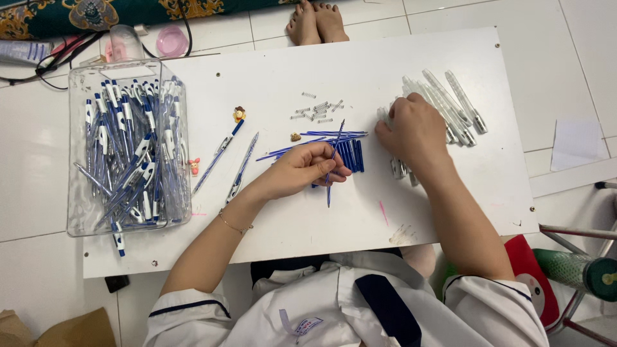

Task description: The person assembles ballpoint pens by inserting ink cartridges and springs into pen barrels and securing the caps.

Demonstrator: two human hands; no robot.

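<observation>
From the head view we look down on a white rectangular desk point(270, 71) laid on the tiled floor. Our left hand point(307, 169) pinches a thin blue ink refill point(333, 160), held nearly upright across the fingers, just near of a small heap of blue refills point(334, 144) at the middle of the desk. Our right hand point(411, 132) rests curled on a bunch of clear plastic pen barrels point(453, 106) at the right; we cannot tell whether it grips one. Small metal springs point(318, 109) lie scattered far of the refills. At the left stands a clear plastic box point(80, 222) full of assembled blue-and-white pens point(128, 154), with two more finished pens point(228, 160) beside it.
</observation>
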